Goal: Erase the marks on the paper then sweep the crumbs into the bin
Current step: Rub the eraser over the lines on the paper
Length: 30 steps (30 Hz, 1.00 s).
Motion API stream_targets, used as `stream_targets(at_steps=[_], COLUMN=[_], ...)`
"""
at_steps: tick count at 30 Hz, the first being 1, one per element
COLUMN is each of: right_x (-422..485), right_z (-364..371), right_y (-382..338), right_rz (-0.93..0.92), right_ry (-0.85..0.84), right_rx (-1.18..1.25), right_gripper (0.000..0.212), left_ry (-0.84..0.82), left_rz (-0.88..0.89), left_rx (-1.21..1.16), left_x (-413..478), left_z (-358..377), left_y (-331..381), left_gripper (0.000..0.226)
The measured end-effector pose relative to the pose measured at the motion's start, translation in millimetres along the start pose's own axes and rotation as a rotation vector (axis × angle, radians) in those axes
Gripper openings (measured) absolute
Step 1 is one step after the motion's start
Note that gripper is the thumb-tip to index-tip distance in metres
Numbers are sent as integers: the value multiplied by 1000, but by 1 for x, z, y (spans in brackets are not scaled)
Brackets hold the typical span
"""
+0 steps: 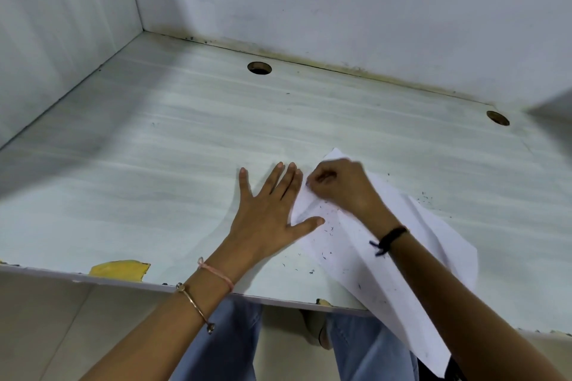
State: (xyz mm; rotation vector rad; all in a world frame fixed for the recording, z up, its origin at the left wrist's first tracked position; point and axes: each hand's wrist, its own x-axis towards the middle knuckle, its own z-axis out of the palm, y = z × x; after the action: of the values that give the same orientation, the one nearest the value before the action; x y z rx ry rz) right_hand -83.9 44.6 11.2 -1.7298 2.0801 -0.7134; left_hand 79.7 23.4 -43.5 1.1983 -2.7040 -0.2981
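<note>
A creased white paper (427, 235) lies askew on the pale desk (154, 164), its near corner hanging over the front edge. My left hand (272, 210) lies flat with fingers spread, pressing the paper's left edge down. My right hand (340, 185) is curled over the paper's far left part, fingers pinched as if round a small eraser that I cannot see. Dark eraser crumbs (325, 254) are scattered on the paper and on the desk by it. No bin is in view.
Two round cable holes (259, 67) (497, 118) sit near the back wall. A chipped yellow patch (120, 269) shows at the desk's front edge. White partitions close off the left and back. More crumbs (427, 196) lie right of the paper.
</note>
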Motion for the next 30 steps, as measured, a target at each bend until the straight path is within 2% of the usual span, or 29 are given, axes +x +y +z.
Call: stream_targets(at_steps=[4,10,15,17,20,24,28,30], right_x=[30,-3,38,44,30,-1,28,42], right_z=[-26,5,-29,-38,-28,5,-17,-30], right_y=[22,-3,39,43,24,5,34,44], right_rz=[151,-10,152,187,93,-3,95,168], right_ry=[143,-33,192,182,166,8,208,224], right_rx=[35,33,15,10,28,82,86,79], right_gripper=[7,4,3,3,5,2,5,5], left_ry=[7,7,-5,-10,5,20,9,2], left_rz=[-6,-1,-1,-4,-3,-1,-1,-4], left_rx=[5,-13,14,14,15,0,19,10], left_x=[-1,0,-2,-1,-1,-1,-1,-1], left_z=[-1,0,-2,-3,0,2,0,-1], left_y=[1,0,1,1,0,0,1,1], left_gripper=[95,94,94,94,94,94,93,93])
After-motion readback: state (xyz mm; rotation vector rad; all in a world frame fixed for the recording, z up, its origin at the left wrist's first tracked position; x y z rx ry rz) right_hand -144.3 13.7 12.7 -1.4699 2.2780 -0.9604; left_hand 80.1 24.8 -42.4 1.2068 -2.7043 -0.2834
